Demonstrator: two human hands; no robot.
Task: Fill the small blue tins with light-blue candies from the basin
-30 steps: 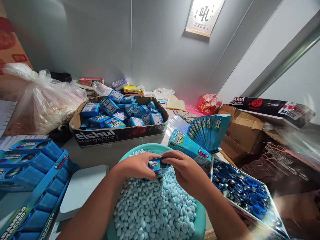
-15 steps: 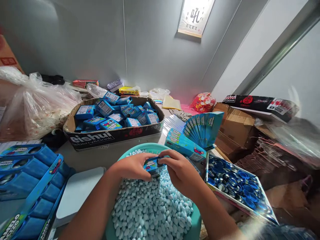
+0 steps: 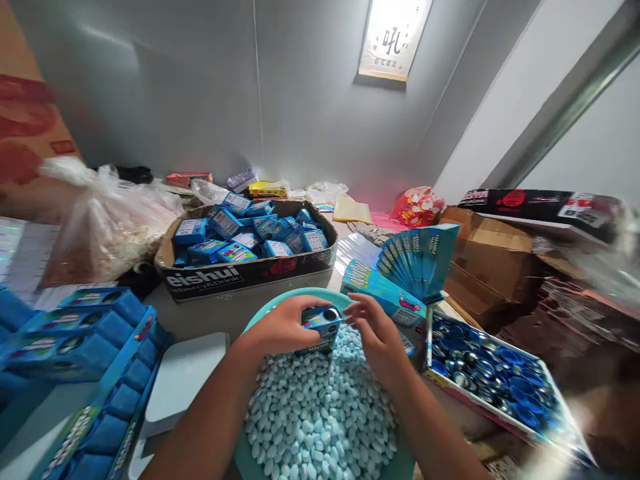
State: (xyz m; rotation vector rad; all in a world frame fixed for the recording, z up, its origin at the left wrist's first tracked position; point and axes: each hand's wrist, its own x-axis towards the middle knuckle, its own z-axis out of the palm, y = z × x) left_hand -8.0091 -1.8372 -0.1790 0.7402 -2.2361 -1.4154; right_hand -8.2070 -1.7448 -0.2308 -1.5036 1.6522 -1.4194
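Teal basin (image 3: 244,448) cut off below; small blue box (image 3: 325,321) partly covered, lettering blurred.

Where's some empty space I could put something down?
Bare table shows between the black carton and the white flat thing, whose visible top is bare too. It's crowded over the teal basin of pale candies, where the left hand holds a blue box beside the right hand. The tray of blue pieces is full.

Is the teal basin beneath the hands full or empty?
Not empty: pale blue pellets spread across the teal basin; how deep they go cannot be told.
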